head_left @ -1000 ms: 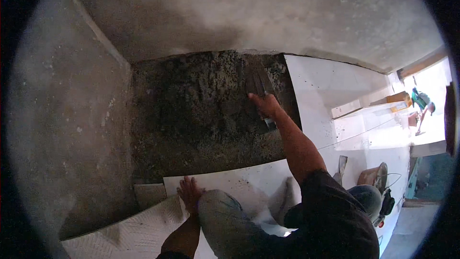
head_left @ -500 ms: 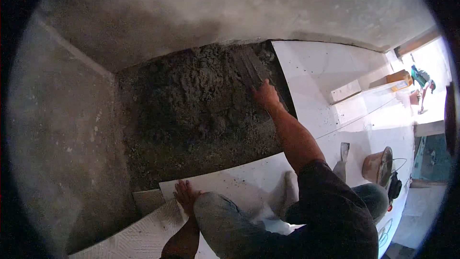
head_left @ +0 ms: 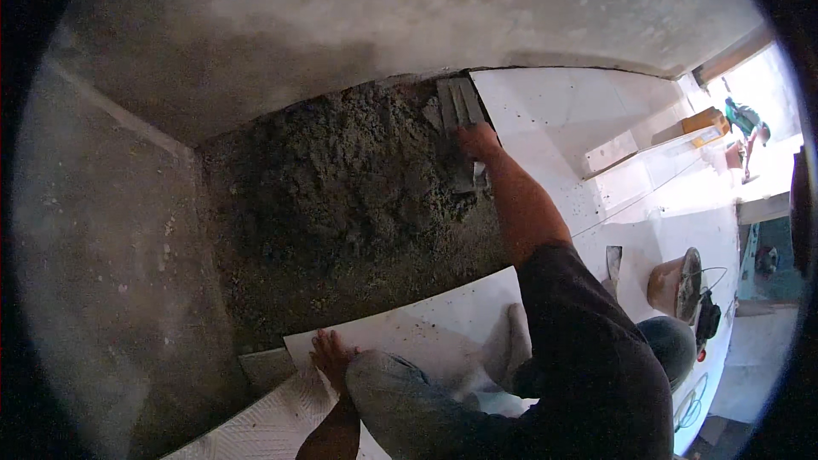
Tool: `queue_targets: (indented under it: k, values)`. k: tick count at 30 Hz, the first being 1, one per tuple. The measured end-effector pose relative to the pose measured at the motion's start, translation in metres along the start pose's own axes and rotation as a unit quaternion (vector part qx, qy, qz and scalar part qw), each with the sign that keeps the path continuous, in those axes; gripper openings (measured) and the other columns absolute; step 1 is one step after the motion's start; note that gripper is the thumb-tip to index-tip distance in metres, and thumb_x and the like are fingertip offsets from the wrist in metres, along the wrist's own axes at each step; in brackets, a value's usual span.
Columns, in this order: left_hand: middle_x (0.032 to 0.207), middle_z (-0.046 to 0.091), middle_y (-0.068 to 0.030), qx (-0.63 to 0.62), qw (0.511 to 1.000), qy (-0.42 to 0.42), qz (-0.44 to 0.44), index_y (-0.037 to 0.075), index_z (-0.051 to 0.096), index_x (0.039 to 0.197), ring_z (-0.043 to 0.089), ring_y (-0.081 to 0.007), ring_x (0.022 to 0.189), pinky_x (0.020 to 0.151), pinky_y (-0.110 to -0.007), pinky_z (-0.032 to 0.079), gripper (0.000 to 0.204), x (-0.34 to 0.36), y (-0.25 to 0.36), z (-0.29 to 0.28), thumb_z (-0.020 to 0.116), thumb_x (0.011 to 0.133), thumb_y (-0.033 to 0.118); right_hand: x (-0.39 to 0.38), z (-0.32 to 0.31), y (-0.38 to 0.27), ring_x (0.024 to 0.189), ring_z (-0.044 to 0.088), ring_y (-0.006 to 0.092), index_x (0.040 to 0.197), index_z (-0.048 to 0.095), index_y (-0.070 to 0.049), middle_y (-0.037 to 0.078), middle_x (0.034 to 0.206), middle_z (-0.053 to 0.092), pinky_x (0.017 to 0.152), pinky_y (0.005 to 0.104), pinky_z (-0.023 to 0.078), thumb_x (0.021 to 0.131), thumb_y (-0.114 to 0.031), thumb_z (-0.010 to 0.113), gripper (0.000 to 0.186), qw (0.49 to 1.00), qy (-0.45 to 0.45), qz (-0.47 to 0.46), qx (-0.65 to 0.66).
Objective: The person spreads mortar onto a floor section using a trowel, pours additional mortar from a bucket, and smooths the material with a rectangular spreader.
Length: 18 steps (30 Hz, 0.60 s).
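Note:
My right hand is wrapped round a long flat trowel at the far right corner of a bed of dark, lumpy wet mortar. The trowel's ridged grey back faces up, close beside the edge of the laid white tiles. Under my right hand its handle is mostly hidden. At the near edge of the mortar, my left hand rests with fingers spread on the corner of a white tile, beside my knee, and holds nothing.
Bare cement walls bound the mortar at the back and left. A ridged-backed tile lies at lower left. On the right are a bucket, a metal scraper-like blade and a cardboard box. Another person bends outside the bright doorway.
My right hand and the trowel have moved slightly away from me, to the mortar's far right corner, and the trowel has turned more upright in view. My left hand stays on the tile corner.

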<state>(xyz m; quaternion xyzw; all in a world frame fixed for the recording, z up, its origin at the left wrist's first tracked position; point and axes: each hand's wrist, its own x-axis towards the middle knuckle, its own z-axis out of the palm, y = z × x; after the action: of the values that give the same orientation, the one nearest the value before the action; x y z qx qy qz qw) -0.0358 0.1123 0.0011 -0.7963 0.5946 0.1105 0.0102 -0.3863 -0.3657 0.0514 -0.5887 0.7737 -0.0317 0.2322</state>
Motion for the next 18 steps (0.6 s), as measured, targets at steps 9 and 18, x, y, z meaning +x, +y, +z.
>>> queue_targets:
  k: [9,18]
  values:
    - [0.143,0.022,-0.0165,0.004,1.000,-0.005,-0.006,0.010,0.035,0.133,0.019,-0.0353,0.133,0.103,-0.058,0.017,0.075,0.001,-0.005,0.001,0.056,0.076,0.054,-0.029,-0.022,-0.006,0.081,0.063,0.0321,0.095,0.060,0.006,0.022,0.080,0.064,0.072,0.0407,0.050,0.091,-0.045,0.039,0.055,0.985,-0.117,-0.040,-0.122]
    - [0.144,0.022,-0.0166,-0.013,1.000,-0.014,-0.011,0.010,0.035,0.134,0.019,-0.0353,0.133,0.103,-0.058,0.017,0.075,0.004,0.004,-0.007,0.055,0.077,0.054,-0.137,0.009,0.032,0.093,0.059,0.0366,0.108,0.049,0.005,0.028,0.093,0.060,0.079,0.0442,0.047,0.084,-0.046,0.053,0.057,0.988,0.091,0.047,0.117]
